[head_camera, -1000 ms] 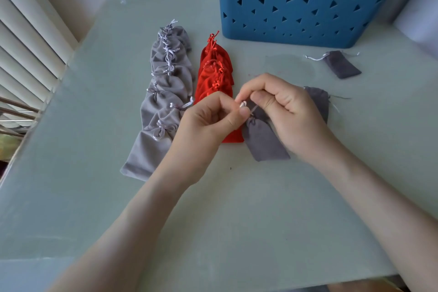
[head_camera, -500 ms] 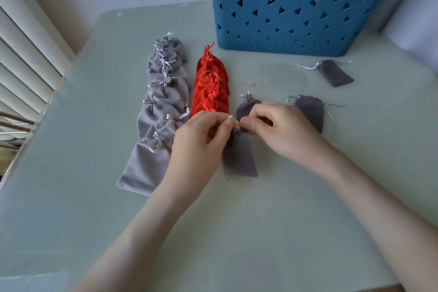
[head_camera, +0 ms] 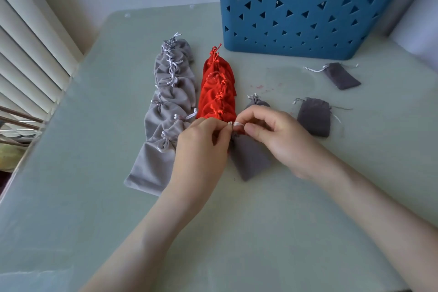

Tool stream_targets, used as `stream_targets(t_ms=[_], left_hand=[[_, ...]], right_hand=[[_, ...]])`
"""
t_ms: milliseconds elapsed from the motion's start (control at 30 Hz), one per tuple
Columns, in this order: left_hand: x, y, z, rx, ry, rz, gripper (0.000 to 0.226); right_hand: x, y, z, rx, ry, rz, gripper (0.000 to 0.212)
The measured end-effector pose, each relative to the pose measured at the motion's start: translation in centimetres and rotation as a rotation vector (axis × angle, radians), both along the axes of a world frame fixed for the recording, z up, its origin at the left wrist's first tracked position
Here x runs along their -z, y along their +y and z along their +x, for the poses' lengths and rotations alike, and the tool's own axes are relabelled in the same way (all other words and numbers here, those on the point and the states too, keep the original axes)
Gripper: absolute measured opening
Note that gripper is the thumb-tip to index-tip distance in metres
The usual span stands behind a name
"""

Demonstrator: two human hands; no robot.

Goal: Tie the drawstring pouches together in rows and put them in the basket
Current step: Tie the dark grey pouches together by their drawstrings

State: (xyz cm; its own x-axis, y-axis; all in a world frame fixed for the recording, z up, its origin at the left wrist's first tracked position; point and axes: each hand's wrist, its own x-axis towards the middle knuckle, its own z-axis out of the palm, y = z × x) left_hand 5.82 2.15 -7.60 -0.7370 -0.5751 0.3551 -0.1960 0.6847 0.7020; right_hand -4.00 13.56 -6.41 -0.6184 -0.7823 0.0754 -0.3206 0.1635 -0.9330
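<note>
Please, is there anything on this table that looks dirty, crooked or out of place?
Faint reddish specks mark the table right of the red pouch row, perhaps lint or stain; I cannot tell. The far dark grey pouch lies askew near the basket. Nothing looks damaged.

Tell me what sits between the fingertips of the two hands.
A white drawstring, pinched by both, at the top of the dark grey pouch; head view.

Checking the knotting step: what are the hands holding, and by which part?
The left hand and right hand each pinch the white drawstring at the neck of the dark grey pouch.
</note>
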Motion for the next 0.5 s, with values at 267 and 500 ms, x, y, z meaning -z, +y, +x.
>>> stream_targets(t_ms=[267,500], left_hand=[[-0.5,0.2,0.1,0.002,-0.013,0.117,0.016],[-0.7,0.4,0.4,0.09,-0.043,0.098,0.019]], right_hand=[[1.0,-0.4,0.4,0.119,0.345,-0.13,0.009],[1.1,-0.1,0.5,0.098,0.485,-0.115,0.022]])
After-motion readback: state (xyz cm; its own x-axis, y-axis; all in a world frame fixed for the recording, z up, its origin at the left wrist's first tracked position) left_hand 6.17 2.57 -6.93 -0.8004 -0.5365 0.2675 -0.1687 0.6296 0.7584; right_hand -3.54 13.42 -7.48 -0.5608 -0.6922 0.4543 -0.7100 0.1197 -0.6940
